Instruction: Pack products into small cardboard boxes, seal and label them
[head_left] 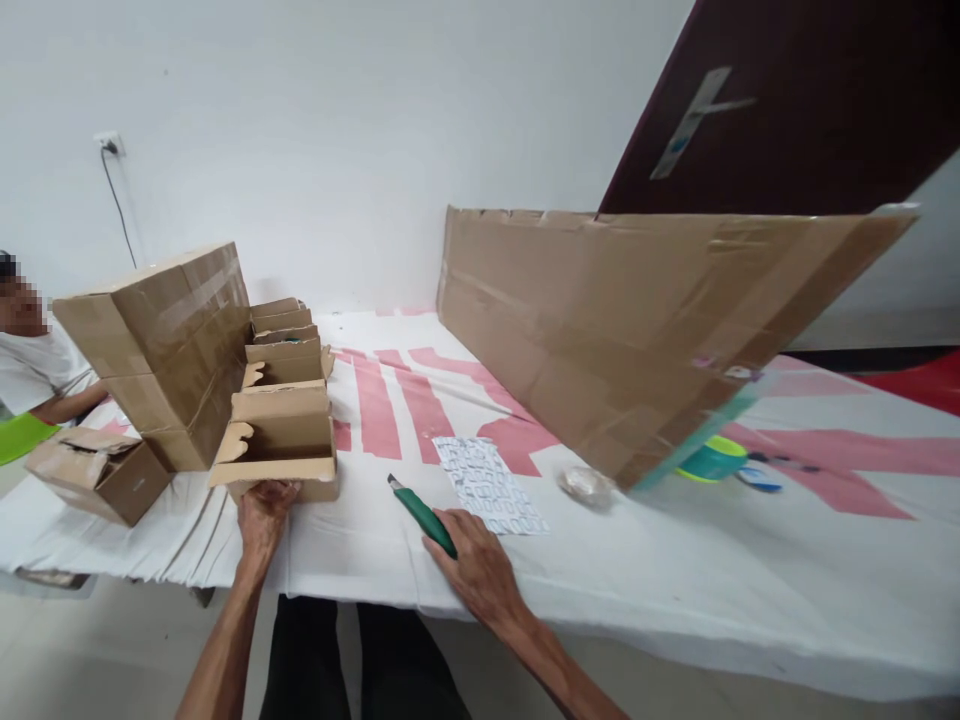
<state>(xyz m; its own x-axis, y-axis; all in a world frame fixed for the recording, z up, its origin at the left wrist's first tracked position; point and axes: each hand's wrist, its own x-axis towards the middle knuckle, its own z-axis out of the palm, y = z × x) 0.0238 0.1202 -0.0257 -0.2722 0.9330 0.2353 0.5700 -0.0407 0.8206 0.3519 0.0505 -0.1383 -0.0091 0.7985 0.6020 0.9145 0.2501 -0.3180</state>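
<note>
My left hand (264, 510) is closed at the front wall of an open cardboard box (319, 482), its fingers curled against the cardboard. The box's flaps stand up and its inside looks bare. In my right hand (480, 570) is a green utility knife (421, 518), its blade tip pointing away and to the left, a little above the white tablecloth. Just beyond that hand lies a sheet of printed labels (487, 485). Behind the held box, several more open boxes (285, 365) run in a row toward the wall.
Stacked closed cartons (180, 350) and a smaller carton (101, 475) stand on the left, near a person (37, 350). A large cardboard panel (630, 330) rises on the right. Beside it are a tape roll (586, 487) and a teal-and-yellow bowl (712, 460).
</note>
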